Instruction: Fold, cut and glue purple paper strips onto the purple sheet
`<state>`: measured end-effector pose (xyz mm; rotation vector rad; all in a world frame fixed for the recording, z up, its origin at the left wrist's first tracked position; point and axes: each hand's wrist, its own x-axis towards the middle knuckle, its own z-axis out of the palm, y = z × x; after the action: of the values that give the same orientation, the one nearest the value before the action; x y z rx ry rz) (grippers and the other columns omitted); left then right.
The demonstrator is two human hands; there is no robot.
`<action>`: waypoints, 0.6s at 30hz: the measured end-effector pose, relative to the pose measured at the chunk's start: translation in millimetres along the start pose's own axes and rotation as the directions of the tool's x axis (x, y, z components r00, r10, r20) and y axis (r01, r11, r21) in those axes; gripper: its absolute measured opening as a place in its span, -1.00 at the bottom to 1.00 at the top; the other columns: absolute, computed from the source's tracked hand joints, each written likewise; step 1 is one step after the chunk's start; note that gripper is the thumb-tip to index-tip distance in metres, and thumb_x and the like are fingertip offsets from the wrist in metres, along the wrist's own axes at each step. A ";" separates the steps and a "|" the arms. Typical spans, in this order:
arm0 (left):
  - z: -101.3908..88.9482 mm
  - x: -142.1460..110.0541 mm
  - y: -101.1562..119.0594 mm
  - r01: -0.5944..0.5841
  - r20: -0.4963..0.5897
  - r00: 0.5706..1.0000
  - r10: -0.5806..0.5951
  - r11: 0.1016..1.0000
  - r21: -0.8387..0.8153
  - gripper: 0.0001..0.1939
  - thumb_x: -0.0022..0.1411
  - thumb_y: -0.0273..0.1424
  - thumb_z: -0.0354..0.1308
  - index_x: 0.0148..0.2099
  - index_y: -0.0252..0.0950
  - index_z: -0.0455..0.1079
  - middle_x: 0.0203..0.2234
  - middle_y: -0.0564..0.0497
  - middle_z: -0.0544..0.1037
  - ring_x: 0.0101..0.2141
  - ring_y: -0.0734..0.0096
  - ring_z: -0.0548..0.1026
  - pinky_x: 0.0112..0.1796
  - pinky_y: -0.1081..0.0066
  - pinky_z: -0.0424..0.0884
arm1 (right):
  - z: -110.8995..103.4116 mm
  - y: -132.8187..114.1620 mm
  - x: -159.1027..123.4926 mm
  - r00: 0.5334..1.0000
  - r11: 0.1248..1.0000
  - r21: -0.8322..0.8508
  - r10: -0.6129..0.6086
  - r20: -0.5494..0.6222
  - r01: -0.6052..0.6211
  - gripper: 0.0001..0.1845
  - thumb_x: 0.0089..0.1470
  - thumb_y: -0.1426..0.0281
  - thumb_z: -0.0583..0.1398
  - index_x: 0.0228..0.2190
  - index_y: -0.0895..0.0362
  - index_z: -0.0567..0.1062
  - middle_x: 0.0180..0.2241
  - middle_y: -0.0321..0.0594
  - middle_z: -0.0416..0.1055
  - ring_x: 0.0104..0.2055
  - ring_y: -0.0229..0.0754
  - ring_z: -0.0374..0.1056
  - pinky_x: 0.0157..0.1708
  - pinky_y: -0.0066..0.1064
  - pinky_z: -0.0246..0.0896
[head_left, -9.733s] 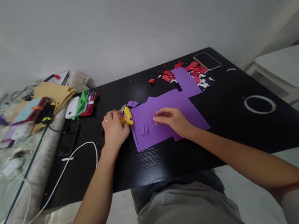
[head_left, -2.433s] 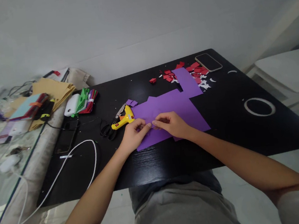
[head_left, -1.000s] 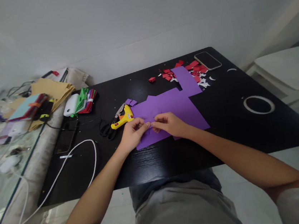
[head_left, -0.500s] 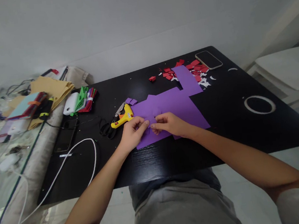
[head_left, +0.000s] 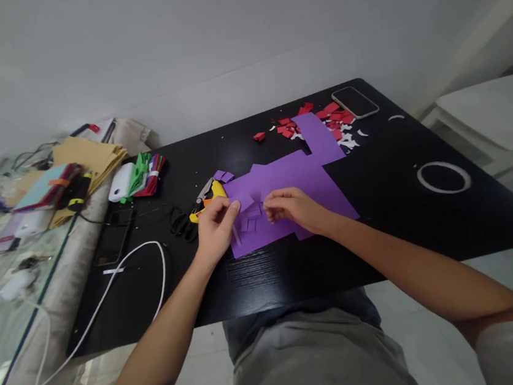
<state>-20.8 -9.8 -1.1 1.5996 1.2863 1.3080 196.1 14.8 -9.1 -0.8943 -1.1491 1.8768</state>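
Note:
A large purple paper sheet (head_left: 296,182) lies flat on the black table (head_left: 293,268), with small cut purple pieces (head_left: 251,219) on its left part. My left hand (head_left: 214,228) is at the sheet's left edge, its fingers curled and its thumb pinching a small purple paper piece (head_left: 244,202). It partly covers the yellow glue gun (head_left: 216,189). My right hand (head_left: 293,208) rests on the sheet just right of the small pieces, fingers bent with the tips down; what they pinch is hidden.
Black scissors (head_left: 181,223) lie left of the glue gun. Red and white scraps (head_left: 329,121) and a phone (head_left: 354,102) are at the far side, a white ring (head_left: 443,176) to the right. A white cable (head_left: 144,261), a dark phone (head_left: 114,236) and a coloured paper bundle (head_left: 147,174) are on the left.
My hands, pinched together at the middle of the sheet, have parted. The left hand has drawn back left with a small purple piece, covering part of the glue gun.

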 end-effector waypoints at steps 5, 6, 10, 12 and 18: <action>3.4 -2.0 -0.5 -0.013 0.025 1.000 0.013 0.999 0.030 -0.68 0.31 -0.20 0.26 -0.42 -0.25 0.35 -0.50 0.07 0.35 -0.42 0.39 0.29 -0.31 0.36 0.21 | -3.5 3.6 3.8 0.996 0.998 -0.046 -0.051 -0.077 0.047 -0.67 0.09 0.20 0.32 -0.57 0.13 0.48 -0.58 -0.35 0.36 -0.53 -0.30 0.30 -0.43 -0.37 0.27; 3.7 -2.3 -0.9 -0.015 0.031 0.999 0.014 0.999 0.037 -0.68 0.31 -0.21 0.26 -0.42 -0.25 0.35 -0.50 0.07 0.36 -0.42 0.39 0.29 -0.31 0.35 0.21 | -4.3 5.1 4.2 0.995 0.996 -0.064 -0.067 -0.076 0.063 -0.68 0.09 0.18 0.34 -0.54 0.13 0.51 -0.56 -0.33 0.39 -0.50 -0.29 0.33 -0.39 -0.36 0.29; 4.7 -3.2 -1.0 -0.028 0.045 0.999 0.025 0.998 0.060 -0.70 0.32 -0.24 0.24 -0.42 -0.26 0.35 -0.52 0.09 0.35 -0.44 0.41 0.27 -0.32 0.36 0.21 | -5.8 9.1 4.4 0.993 0.988 -0.112 -0.111 -0.039 0.106 -0.69 0.00 0.14 0.44 -0.40 0.14 0.61 -0.43 -0.24 0.54 -0.38 -0.23 0.44 -0.27 -0.31 0.38; 5.0 -3.3 -0.6 -0.037 0.050 0.998 0.033 0.997 0.070 -0.70 0.32 -0.25 0.24 -0.42 -0.25 0.35 -0.53 0.10 0.35 -0.45 0.42 0.28 -0.32 0.36 0.21 | -5.8 9.0 3.8 0.992 0.987 -0.108 -0.122 -0.034 0.118 -0.69 -0.03 0.15 0.46 -0.37 0.12 0.62 -0.41 -0.24 0.57 -0.35 -0.21 0.47 -0.25 -0.30 0.40; 4.5 -3.3 -0.8 -0.048 0.075 0.996 0.040 0.993 0.108 -0.70 0.33 -0.24 0.23 -0.42 -0.25 0.36 -0.54 0.10 0.37 -0.45 0.41 0.29 -0.33 0.35 0.22 | -5.2 4.4 2.0 0.989 0.980 -0.136 -0.148 -0.016 0.145 -0.72 -0.04 0.18 0.47 -0.39 0.12 0.65 -0.42 -0.26 0.57 -0.35 -0.23 0.46 -0.21 -0.29 0.41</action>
<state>-16.7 -12.4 -4.0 1.7444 1.3041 1.2128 198.5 17.2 -15.3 -0.8803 -1.3019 1.6803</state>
